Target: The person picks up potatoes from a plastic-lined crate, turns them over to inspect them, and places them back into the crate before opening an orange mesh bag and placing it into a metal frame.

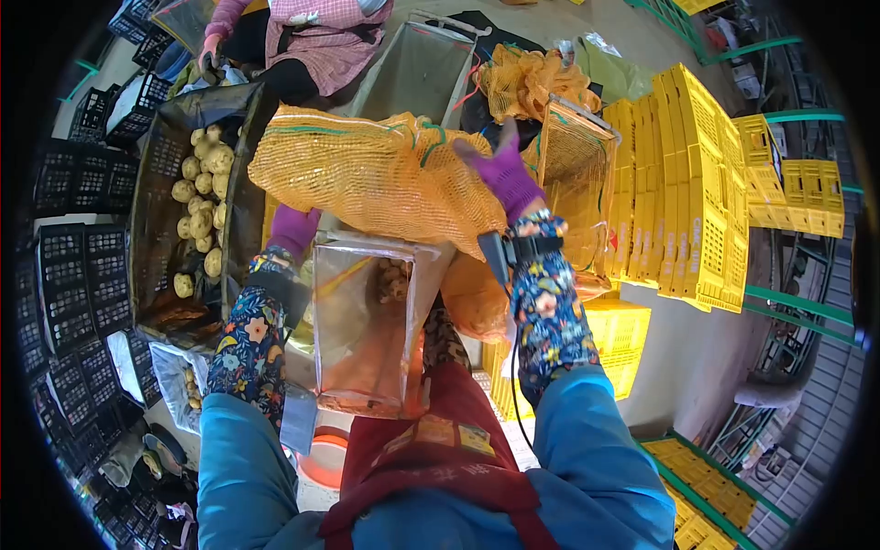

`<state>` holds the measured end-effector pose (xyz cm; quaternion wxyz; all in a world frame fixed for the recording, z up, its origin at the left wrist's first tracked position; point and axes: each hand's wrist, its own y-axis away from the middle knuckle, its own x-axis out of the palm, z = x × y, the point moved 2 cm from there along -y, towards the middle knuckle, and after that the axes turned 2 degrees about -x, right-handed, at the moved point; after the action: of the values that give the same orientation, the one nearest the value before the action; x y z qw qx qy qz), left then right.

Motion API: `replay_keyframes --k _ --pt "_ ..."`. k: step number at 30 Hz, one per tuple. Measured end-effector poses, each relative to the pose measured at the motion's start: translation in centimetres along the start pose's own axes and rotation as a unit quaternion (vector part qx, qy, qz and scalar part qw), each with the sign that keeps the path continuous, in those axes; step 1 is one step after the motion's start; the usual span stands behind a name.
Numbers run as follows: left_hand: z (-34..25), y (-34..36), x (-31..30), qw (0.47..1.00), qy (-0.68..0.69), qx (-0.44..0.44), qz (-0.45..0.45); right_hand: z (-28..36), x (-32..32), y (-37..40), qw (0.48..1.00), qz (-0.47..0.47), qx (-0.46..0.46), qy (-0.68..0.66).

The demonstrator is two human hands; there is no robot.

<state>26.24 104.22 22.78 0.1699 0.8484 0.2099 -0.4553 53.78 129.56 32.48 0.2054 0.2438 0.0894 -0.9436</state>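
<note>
A long orange mesh bag [367, 170] lies slanted across in front of me, above a metal-framed bin with clear sides [362, 321]. My left hand [293, 229], in a purple glove, is at the lower edge of the bag near its left end. Its fingers are hidden there. At the bag's right end is my right hand [511, 174], also purple-gloved, with thumb and fingers spread apart, slightly blurred. Beyond it lies a bunched heap of orange mesh [532, 82]. A mesh-lined frame [577, 174] stands to its right.
Left is a dark trough [156, 192] with potatoes [215, 160]. Yellow crates [683, 183] are stacked at right, black crates [69, 266] at far left. A grey bin [412, 69] stands ahead. Beside the trough, another person in a pink checked garment [321, 46] works with a gloved hand.
</note>
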Motion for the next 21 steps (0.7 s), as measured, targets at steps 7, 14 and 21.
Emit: replay_keyframes --k 7,14,21 --pt "-3.8 -3.4 5.4 0.962 0.110 0.230 0.101 -6.7 4.4 7.3 0.908 0.414 -0.060 0.035" --pt "-5.0 -6.0 4.3 0.966 -0.192 0.057 0.161 -6.4 1.0 5.5 0.908 0.121 -0.209 0.343" --pt "12.3 -5.0 2.6 0.973 -0.129 -0.057 0.181 -7.7 4.2 10.1 0.918 0.149 -0.197 0.309"
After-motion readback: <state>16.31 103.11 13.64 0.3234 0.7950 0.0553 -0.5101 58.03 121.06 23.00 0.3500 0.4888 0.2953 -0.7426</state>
